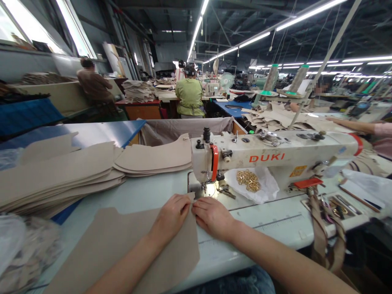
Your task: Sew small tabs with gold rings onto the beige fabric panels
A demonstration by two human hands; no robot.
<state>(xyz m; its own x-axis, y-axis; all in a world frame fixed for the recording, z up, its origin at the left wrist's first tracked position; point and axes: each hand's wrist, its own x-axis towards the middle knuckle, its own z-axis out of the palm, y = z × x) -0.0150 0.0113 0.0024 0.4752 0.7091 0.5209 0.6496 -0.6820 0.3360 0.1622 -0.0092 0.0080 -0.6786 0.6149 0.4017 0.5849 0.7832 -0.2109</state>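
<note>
A large beige fabric panel (pixel 122 241) lies on the sewing machine bed, its narrow upper corner close to the presser foot. My left hand (pixel 171 216) rests over the panel, its fingers closed on that corner. Just to the right, my right hand (pixel 214 218) has its fingers bent and pressed together at the panel's edge; the fingertips of both hands nearly meet. The white sewing machine (pixel 239 157) stands directly beyond them, its lamp lighting the needle area. Exactly how the fingertips grip the fabric is partly hidden.
Stacked beige panels (pixel 61 175) lie at left. Gold rings (pixel 248 180) sit on white plastic under the machine arm. A tray (pixel 339 208) of small tools is at right, with brown straps (pixel 320 232) hanging over the table edge. Co-workers sit beyond.
</note>
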